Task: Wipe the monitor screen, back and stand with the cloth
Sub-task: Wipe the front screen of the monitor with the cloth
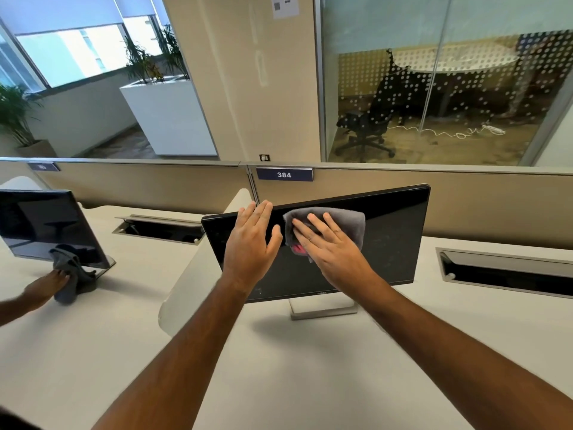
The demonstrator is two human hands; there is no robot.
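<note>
While the right hand [330,249] lay flat with its fingers straight and spread, it pressed the grey cloth [338,223] against the upper middle of the monitor screen [390,240]; no curl, no pinch, just an open palm on fabric. And the cloth sat mostly under and beyond those fingers, bunched toward the top edge of the panel, with a pink patch [299,249] peeking out just beside the thumb. Over on the other side, the left hand [252,240] was open too, fingers straight and together, resting on the screen near its upper left with the fingertips reaching the top edge; it held nothing and stood just beside the cloth, not touching it. The monitor itself was tilted, its right corner higher than its left, and it stood on a pale rectangular stand [322,308] on the white desk [310,383]. Behind it ran a beige partition [465,200] carrying a number plate [284,174] that read 384. Far left, another person's hand [49,287] rested on a second grey cloth [69,274] at the foot of a second monitor [46,225]. A cable hatch [508,271] lay open in the desk to the right.
</note>
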